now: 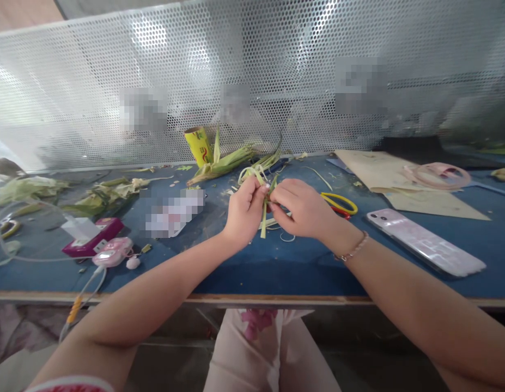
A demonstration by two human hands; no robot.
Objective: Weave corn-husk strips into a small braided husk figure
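Note:
Over the middle of the blue table, my left hand [247, 211] is closed in a pinch on narrow pale-green corn husk strips [263, 222]. My right hand [298, 209] meets it from the right, its fingers bent and pinching the same strips close to my left fingertips. One end of a strip hangs down between the hands, and a looped part rises behind my left thumb. Exactly how the strips cross is hidden by my fingers. Scissors with yellow and red handles [340, 203] lie just past my right hand, partly covered by it.
Behind the hands lie a green corn husk [223, 165] and a yellow tube [198, 146]. A phone [426, 240] and brown paper sheets [370, 171] are at right. At left are more husks [109, 196], a purple power strip [92, 239] and cables. A perforated metal screen [277, 71] borders the back.

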